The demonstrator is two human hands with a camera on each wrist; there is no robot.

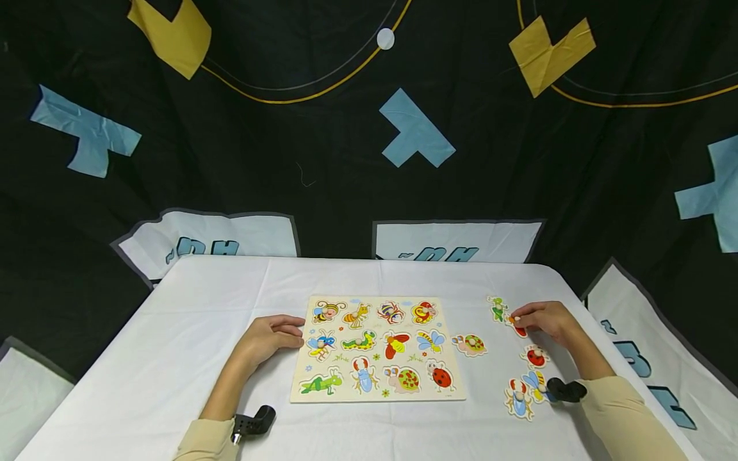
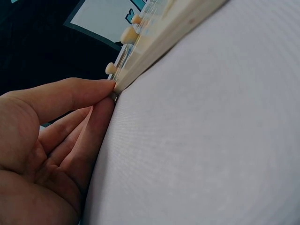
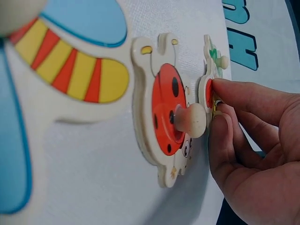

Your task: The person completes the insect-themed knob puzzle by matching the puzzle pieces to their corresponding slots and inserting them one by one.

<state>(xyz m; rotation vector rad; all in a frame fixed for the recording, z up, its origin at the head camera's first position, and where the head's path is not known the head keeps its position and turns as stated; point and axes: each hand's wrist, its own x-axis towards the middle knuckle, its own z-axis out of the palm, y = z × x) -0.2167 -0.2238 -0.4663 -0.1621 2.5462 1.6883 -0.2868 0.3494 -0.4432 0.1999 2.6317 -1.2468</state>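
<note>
A wooden insect puzzle board [image 1: 377, 400] lies flat on the table. My left hand [image 1: 271, 340] is at its left edge, and in the left wrist view the thumb tip [image 2: 105, 88] and a fingertip touch the board's side. At the right, my right hand [image 1: 549, 320] pinches a red insect puzzle piece [image 1: 519, 331] between thumb and fingers, its knob mostly hidden. Right beside that piece lies a green grasshopper piece [image 1: 497, 308]. Nearer me is a ladybug piece [image 3: 164, 112] with a wooden knob.
A snail piece [image 1: 469, 345] lies just right of the board. A blue-winged bee piece [image 1: 536, 384] and a blue beetle piece [image 1: 519, 402] lie near the right wrist camera [image 1: 566, 390]. Knobs [image 2: 129, 35] stand up from the board. A dark curtain [image 1: 334, 186] hangs behind the table.
</note>
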